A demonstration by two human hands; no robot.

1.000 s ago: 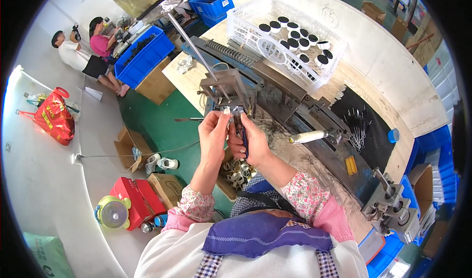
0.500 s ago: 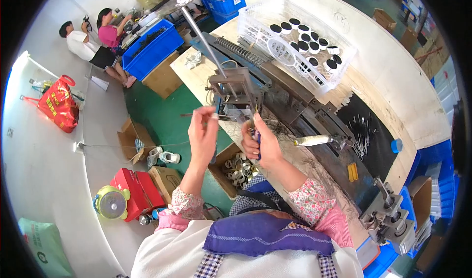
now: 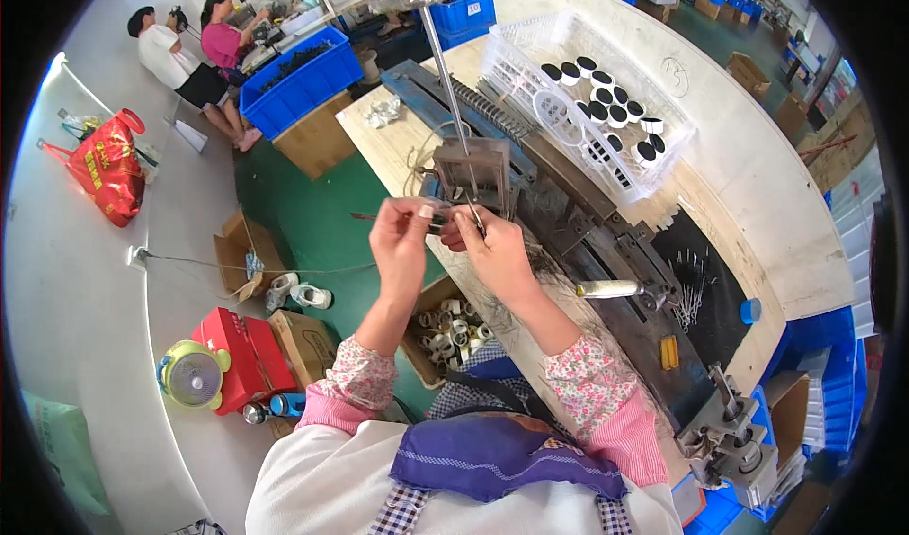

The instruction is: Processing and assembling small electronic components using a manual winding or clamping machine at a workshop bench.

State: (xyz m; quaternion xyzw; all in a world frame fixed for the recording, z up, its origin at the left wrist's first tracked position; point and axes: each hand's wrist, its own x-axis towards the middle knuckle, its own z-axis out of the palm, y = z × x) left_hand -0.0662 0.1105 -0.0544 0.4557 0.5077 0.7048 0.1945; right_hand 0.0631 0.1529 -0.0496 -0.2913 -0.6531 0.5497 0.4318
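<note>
Since the earlier frame both hands are meeting again: the left hand [image 3: 402, 237] is pinching a thin dark metal rod [image 3: 365, 217], the right hand [image 3: 488, 246] pinching its other end, over the wooden table [image 3: 757, 185] edge, beside open green floor [image 3: 312, 222].

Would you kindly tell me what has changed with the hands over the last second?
The hands parted half a second ago, then closed again: the left hand and right hand now pinch a thin rod together before the metal fixture. The white basket stayed put.
</note>
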